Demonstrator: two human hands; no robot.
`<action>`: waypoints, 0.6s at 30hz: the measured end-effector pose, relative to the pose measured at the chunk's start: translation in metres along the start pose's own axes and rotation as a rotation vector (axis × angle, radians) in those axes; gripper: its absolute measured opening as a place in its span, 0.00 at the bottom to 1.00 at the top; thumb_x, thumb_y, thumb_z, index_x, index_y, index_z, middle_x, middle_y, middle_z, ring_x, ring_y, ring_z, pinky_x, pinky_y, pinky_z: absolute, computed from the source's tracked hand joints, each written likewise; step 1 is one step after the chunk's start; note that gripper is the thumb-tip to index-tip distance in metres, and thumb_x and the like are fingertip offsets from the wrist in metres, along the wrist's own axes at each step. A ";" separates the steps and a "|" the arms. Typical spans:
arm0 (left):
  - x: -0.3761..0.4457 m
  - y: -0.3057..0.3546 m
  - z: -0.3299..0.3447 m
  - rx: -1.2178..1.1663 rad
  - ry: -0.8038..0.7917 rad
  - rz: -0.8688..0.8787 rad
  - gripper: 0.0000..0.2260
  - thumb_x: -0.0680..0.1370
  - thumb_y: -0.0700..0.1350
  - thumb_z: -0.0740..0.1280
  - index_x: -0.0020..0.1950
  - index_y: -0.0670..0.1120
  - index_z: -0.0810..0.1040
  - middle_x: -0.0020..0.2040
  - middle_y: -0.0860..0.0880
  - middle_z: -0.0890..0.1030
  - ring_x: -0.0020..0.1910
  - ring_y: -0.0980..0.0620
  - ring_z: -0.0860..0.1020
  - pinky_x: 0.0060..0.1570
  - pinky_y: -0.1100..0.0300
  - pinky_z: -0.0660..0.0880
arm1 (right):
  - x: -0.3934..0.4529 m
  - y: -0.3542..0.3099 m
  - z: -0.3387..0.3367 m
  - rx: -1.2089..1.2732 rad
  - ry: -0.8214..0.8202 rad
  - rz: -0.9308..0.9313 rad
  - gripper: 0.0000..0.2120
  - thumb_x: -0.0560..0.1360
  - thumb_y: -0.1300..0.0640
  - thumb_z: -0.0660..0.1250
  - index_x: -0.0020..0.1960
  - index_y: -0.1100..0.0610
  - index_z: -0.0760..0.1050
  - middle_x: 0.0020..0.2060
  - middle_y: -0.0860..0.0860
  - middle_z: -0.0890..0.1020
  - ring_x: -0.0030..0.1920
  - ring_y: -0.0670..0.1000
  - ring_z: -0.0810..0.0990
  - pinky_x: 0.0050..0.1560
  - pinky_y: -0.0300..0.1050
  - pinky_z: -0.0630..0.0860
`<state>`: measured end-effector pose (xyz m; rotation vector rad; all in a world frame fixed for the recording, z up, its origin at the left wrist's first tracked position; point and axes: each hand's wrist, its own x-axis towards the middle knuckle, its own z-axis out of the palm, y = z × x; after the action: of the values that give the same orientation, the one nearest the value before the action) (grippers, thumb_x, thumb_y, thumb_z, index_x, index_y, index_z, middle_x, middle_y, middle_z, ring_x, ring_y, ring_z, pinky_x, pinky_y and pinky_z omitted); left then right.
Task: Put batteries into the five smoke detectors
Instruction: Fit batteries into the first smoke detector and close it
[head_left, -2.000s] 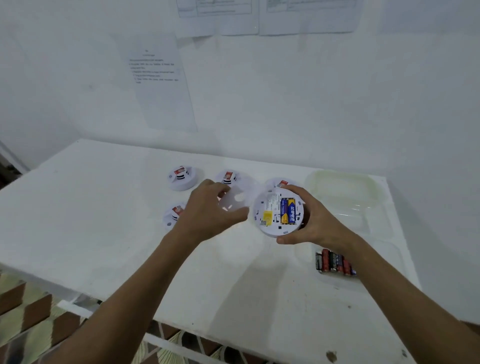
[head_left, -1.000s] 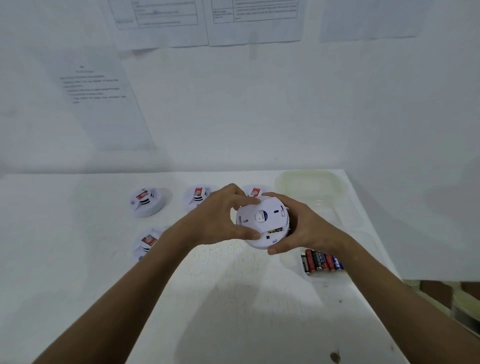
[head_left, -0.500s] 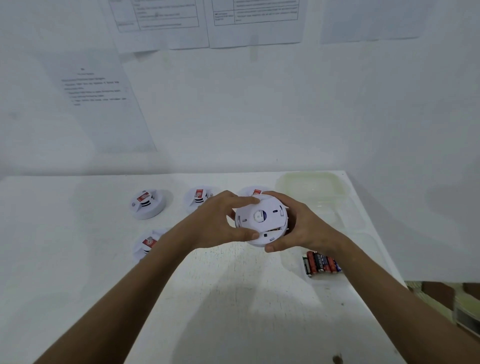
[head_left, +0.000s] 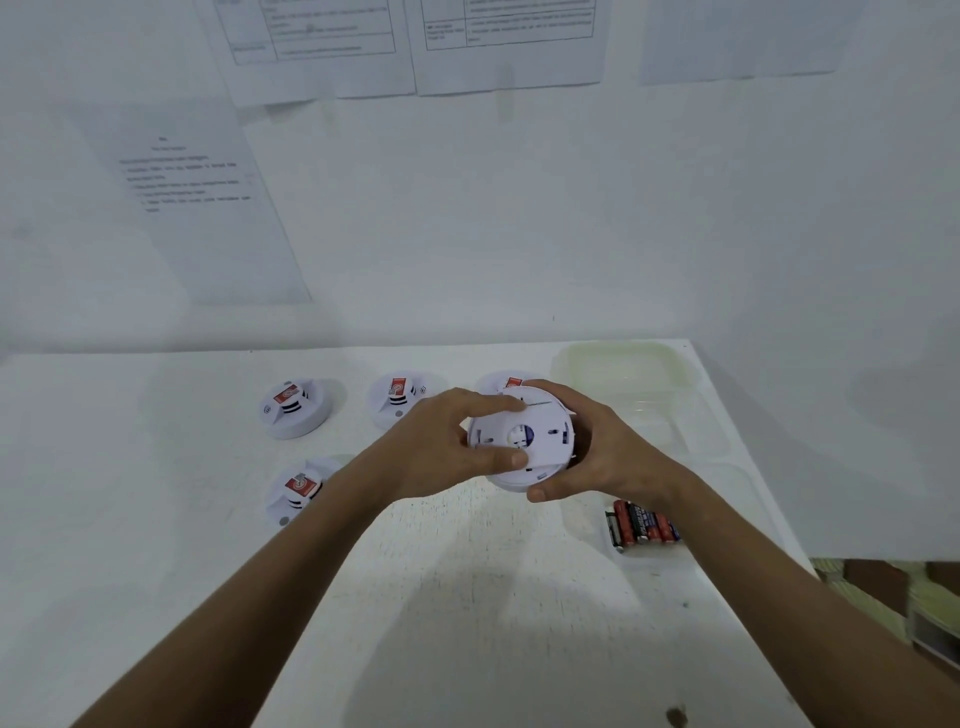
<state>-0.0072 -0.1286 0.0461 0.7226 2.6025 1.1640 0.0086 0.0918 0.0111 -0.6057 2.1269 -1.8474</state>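
Note:
I hold a round white smoke detector (head_left: 535, 447) above the table, its back plate facing me. My left hand (head_left: 441, 449) grips the plate's left rim with thumb and fingers. My right hand (head_left: 602, 452) cups the detector body from the right and below. Three more detectors lie on the table with red labels up: one at far left (head_left: 295, 409), one at the centre back (head_left: 397, 397), one nearer me (head_left: 298, 491). Another detector (head_left: 506, 383) peeks out behind my hands. Several loose batteries (head_left: 641, 529) lie in a row at the right.
A clear plastic container (head_left: 623, 369) and its lid (head_left: 696, 431) sit at the back right of the white table (head_left: 467, 597). The table's right edge runs close past the batteries. Paper sheets hang on the wall behind.
Two seconds ago the detector's open back showed its batteries; the left hand has since set the back plate on it. Over the last second the plate has turned a little between both hands.

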 end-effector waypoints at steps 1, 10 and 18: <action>0.000 -0.001 0.001 0.013 0.020 0.000 0.23 0.70 0.59 0.74 0.65 0.59 0.76 0.60 0.60 0.78 0.54 0.61 0.78 0.52 0.63 0.79 | 0.000 0.001 0.000 0.004 0.002 0.010 0.47 0.62 0.73 0.79 0.75 0.51 0.66 0.67 0.52 0.76 0.66 0.55 0.77 0.59 0.58 0.80; -0.004 0.003 0.005 0.237 0.133 0.008 0.26 0.70 0.60 0.73 0.66 0.57 0.74 0.61 0.58 0.70 0.58 0.58 0.71 0.50 0.71 0.69 | -0.001 0.005 -0.001 -0.018 0.020 0.047 0.46 0.62 0.70 0.81 0.74 0.48 0.66 0.63 0.51 0.79 0.62 0.54 0.79 0.58 0.59 0.81; -0.004 0.010 0.007 0.330 0.152 0.077 0.27 0.72 0.59 0.72 0.68 0.52 0.74 0.55 0.59 0.71 0.55 0.60 0.67 0.54 0.64 0.65 | 0.002 0.003 0.002 -0.005 0.014 0.034 0.47 0.62 0.72 0.80 0.74 0.49 0.66 0.64 0.50 0.78 0.64 0.53 0.78 0.58 0.55 0.81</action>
<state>0.0019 -0.1208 0.0489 0.8307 2.9603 0.8447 0.0076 0.0897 0.0077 -0.5562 2.1381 -1.8339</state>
